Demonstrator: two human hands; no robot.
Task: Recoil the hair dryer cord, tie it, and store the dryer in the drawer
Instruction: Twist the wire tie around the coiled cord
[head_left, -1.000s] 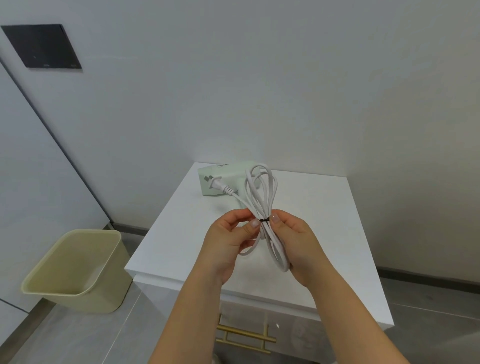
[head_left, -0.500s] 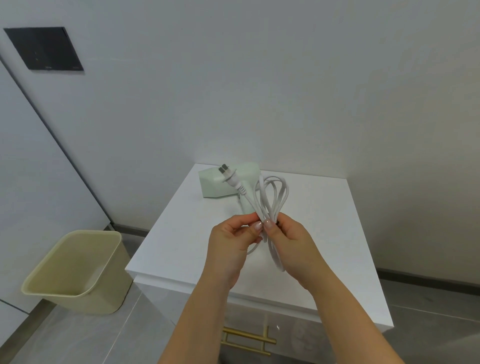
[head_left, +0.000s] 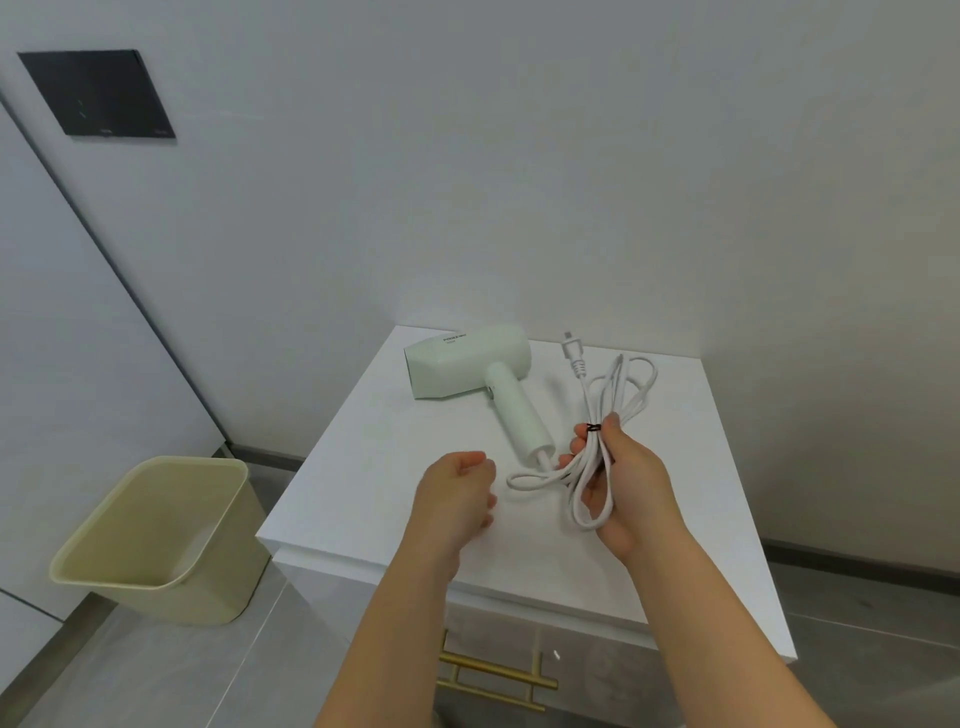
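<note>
bare white corner of a room, softly and evenly lit

matte white wall (head_left: 571, 156) filling the upper half, with a black rectangular panel (head_left: 96, 93) in the upper left; a second white surface (head_left: 62, 338) at the far left, split off by a dark slanting seam; low white cabinet (head_left: 363, 467) at lower centre, flat top pushed against the wall, grey front below with brass bar handles (head_left: 493, 670) at the bottom edge of the frame; pale yellow plastic bin (head_left: 156, 540) at lower left, standing on grey tiled floor (head_left: 182, 675) just beside the cabinet; dark baseboard (head_left: 857, 561) along the foot of the wall, at right and behind the bin.
</note>
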